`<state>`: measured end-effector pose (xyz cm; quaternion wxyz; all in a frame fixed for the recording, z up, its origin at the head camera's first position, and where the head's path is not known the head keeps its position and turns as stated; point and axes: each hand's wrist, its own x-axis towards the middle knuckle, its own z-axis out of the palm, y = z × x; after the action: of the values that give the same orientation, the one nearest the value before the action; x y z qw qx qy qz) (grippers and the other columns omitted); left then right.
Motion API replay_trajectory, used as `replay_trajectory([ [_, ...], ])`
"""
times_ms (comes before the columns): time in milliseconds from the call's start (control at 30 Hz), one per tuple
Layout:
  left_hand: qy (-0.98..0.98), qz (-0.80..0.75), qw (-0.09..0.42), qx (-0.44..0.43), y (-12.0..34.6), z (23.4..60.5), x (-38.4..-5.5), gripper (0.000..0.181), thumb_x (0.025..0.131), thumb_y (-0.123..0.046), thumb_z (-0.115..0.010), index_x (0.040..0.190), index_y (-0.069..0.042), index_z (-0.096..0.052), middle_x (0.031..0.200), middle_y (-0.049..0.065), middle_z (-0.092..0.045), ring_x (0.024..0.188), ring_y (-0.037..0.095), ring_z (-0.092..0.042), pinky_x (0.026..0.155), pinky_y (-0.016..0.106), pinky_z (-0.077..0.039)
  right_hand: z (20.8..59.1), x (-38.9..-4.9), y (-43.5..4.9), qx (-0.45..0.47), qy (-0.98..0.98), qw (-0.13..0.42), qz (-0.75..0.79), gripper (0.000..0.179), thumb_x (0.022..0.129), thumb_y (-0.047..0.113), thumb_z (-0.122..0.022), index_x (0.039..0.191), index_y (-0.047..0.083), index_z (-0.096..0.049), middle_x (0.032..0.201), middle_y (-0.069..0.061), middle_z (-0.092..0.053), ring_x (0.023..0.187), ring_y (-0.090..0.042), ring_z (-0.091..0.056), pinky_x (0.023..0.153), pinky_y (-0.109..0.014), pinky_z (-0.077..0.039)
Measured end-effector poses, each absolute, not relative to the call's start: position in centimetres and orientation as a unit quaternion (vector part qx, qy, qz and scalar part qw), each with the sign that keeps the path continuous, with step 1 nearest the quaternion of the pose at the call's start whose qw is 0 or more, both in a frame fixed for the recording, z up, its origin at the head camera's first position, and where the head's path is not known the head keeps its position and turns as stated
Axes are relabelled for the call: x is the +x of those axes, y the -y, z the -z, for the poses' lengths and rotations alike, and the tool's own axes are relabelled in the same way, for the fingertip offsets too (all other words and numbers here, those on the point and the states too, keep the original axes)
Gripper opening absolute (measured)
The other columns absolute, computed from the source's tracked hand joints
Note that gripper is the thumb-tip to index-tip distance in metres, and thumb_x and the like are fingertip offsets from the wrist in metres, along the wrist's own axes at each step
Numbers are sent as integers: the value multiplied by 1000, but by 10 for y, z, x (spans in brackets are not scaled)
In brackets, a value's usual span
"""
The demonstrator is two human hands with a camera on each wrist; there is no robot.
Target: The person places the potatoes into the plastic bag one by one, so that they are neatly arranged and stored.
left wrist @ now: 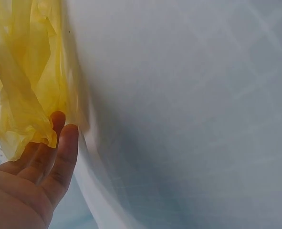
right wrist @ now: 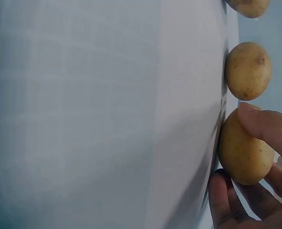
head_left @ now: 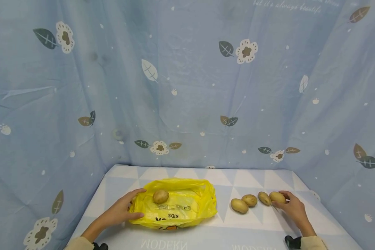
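My left hand (head_left: 121,208) grips the left end of a yellow plastic bag (head_left: 203,208), thumb at the near edge and fingers toward the far edge. The bag lies on its side, spread wide, with dark print showing. One potato (head_left: 160,196) sits in its left part. In the left wrist view, fingers (left wrist: 67,152) press against the bag's crumpled yellow film (left wrist: 28,86). At the right, my right hand (head_left: 295,209) holds a potato (head_left: 277,197) between thumb and fingers; the right wrist view shows this potato (right wrist: 243,148) close over the tabletop.
Left of the held potato lies a smaller potato (head_left: 264,198). Two more, a larger potato (head_left: 239,206) and another potato (head_left: 249,200), lie together nearer the bag. A patterned cloth (head_left: 225,229) covers the table, and a blue curtain (head_left: 187,104) hangs behind and at both sides.
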<state>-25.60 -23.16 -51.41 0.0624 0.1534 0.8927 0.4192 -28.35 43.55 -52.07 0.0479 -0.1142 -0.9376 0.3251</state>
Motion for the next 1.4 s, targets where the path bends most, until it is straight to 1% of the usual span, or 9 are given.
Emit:
replay_trajectory([
  [133, -895, -415, 59, 154, 232, 514, -256, 85, 81, -34, -89, 152, -16, -46, 156, 16, -44, 145, 45, -36, 112, 69, -32, 523, -284, -436, -118, 938, 60, -320, 81, 85, 35, -85, 140, -10, -47, 138, -38, -50, 121, -53, -52, 97, -63, -46],
  [267, -892, -419, 61, 159, 232, 514, -256, 85, 82, -34, -89, 153, -15, -45, 157, 17, -43, 146, 46, -34, 113, 70, -29, 524, -283, -437, -121, 939, 76, -313, 79, 82, 36, -86, 137, -10, -51, 135, -37, -54, 118, -52, -54, 94, -62, -47],
  [533, -893, -418, 61, 157, 232, 513, -254, 86, 81, -35, -89, 152, -16, -46, 157, 17, -43, 145, 46, -34, 112, 70, -31, 518, -278, -436, -124, 935, 82, -321, 85, 80, 41, -88, 138, -9, -52, 136, -36, -55, 117, -50, -55, 92, -60, -48],
  [800, -894, -416, 60, 156, 232, 512, -253, 86, 81, -35, -89, 152, -16, -46, 157, 18, -43, 145, 46, -36, 112, 70, -32, 509, -276, -435, -123, 931, 88, -333, 84, 83, 44, -86, 141, -7, -52, 140, -34, -53, 119, -50, -55, 91, -59, -48],
  [1000, -893, -419, 64, 154, 231, 511, -251, 86, 81, -34, -89, 153, -15, -45, 157, 18, -43, 145, 47, -35, 113, 70, -30, 505, -273, -431, -113, 930, 104, -334, 80, 83, 39, -86, 141, -6, -52, 139, -34, -55, 119, -50, -57, 92, -60, -48],
  [1167, -893, -419, 64, 153, 231, 512, -251, 86, 81, -34, -89, 152, -14, -45, 157, 19, -43, 144, 46, -37, 112, 69, -32, 501, -271, -422, -105, 928, 110, -341, 75, 85, 33, -85, 141, -5, -53, 139, -33, -55, 119, -50, -58, 91, -59, -49],
  [1400, -892, -419, 64, 159, 231, 513, -252, 86, 82, -34, -89, 153, -14, -45, 157, 18, -43, 145, 45, -36, 112, 69, -33, 499, -272, -411, -93, 927, 122, -343, 75, 84, 36, -87, 140, -3, -55, 137, -32, -58, 118, -48, -60, 92, -57, -52],
])
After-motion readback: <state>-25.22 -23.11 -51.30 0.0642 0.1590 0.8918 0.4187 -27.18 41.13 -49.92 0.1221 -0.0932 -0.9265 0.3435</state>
